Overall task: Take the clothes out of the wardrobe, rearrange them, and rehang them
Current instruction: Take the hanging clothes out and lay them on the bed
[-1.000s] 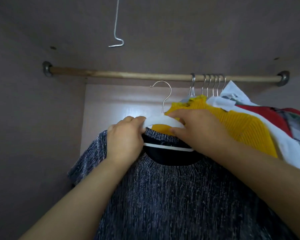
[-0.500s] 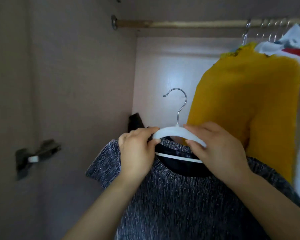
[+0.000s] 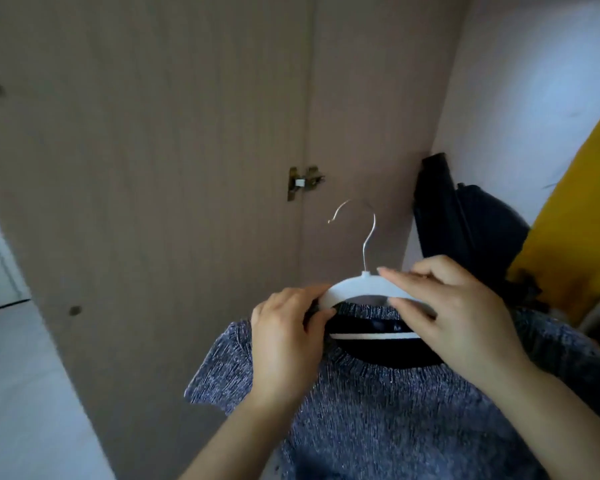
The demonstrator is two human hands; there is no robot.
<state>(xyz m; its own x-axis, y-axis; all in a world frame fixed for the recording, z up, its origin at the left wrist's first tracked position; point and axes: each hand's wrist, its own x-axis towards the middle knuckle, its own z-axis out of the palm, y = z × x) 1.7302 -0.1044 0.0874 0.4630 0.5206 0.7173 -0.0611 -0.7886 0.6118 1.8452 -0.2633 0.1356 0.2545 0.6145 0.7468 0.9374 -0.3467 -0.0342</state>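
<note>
Grey sparkly sweater (image 3: pixel 395 427) hung on a white hanger (image 3: pixel 354 289) that we held up by the brown wardrobe wall (image 3: pixel 187 150). Our left hand (image 3: pixel 284 348) pinched one end and our right hand (image 3: pixel 465 323) pinched the other.

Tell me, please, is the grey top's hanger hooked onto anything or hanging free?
Free: the hanger's hook touches nothing, and the left hand and right hand hold its white shoulders.
</note>
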